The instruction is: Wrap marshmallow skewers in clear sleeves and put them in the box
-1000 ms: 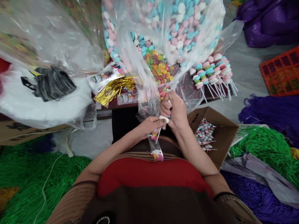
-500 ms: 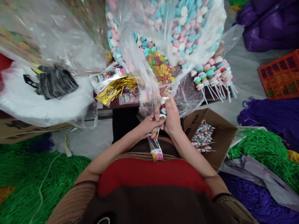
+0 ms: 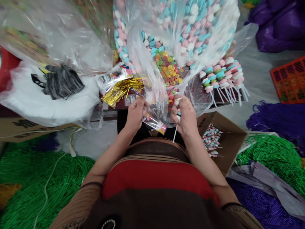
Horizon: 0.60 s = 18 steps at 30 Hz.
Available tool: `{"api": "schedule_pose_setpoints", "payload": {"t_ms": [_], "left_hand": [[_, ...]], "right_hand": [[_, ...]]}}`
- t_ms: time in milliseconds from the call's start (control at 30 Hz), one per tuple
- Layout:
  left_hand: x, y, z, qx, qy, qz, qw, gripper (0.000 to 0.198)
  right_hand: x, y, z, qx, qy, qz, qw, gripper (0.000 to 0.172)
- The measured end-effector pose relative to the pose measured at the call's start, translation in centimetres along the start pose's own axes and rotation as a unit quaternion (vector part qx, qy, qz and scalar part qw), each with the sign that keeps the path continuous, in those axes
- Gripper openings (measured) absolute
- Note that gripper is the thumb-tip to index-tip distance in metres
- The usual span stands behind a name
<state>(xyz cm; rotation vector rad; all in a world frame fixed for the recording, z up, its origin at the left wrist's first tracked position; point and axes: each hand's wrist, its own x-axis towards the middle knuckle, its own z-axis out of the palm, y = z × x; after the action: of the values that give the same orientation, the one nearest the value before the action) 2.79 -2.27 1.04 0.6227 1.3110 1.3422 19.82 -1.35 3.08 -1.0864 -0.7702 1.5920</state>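
My left hand [image 3: 136, 114] pinches one end of a clear printed plastic bag [image 3: 156, 124], which hangs out toward the lower right. My right hand [image 3: 186, 115] is wrapped round a candy skewer [image 3: 175, 133], its white stick pointing down and white and blue pieces showing between the fingers. The hands are apart, just off the table's near edge. Right behind them lies an open plastic bag with ring candies [image 3: 169, 70] in orange, yellow, green and red. Gold twist ties [image 3: 121, 90] and a stack of flat printed bags [image 3: 114, 77] lie beyond my left hand.
Finished-looking candy skewers [image 3: 224, 74] lie at the table's right, sticks overhanging the edge. A large bag of pastel candies [image 3: 197, 28] stands behind. Below right is a cardboard box [image 3: 231, 140] with wrapped skewers; an orange crate [image 3: 289, 81] sits farther right. Green strands [image 3: 64, 184] cover the floor at left.
My hands have moved apart from being together on the skewer. The left now holds the printed bag away to the left, while the right keeps the skewer.
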Motion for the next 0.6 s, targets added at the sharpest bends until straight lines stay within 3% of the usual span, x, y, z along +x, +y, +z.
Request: {"api": "schedule_pose_setpoints", "payload": {"t_ms": [133, 233, 300, 433, 600], "left_hand": [[1.1, 1.5, 0.0, -0.051, 0.1, 0.099, 0.989, 0.056], [1.5, 2.2, 0.2, -0.071, 0.134, 0.127, 0.98, 0.057], [1.9, 2.3, 0.3, -0.093, 0.138, 0.111, 0.98, 0.057], [2.5, 1.9, -0.2, -0.11, 0.118, 0.019, 0.987, 0.057], [2.6, 1.5, -0.6, -0.104, 0.081, -0.012, 0.991, 0.06]], "right_hand": [[-1.5, 0.4, -0.4, -0.01, -0.048, 0.029, 0.998, 0.045], [-2.4, 0.5, -0.7, -0.013, -0.073, 0.04, 0.996, 0.046], [-3.0, 0.3, -0.8, -0.014, -0.083, 0.049, 0.995, 0.044], [-4.4, -0.4, -0.6, -0.042, -0.077, 0.048, 0.995, 0.037], [-5.7, -1.2, -0.2, -0.122, -0.1, -0.014, 0.987, 0.027]]}}
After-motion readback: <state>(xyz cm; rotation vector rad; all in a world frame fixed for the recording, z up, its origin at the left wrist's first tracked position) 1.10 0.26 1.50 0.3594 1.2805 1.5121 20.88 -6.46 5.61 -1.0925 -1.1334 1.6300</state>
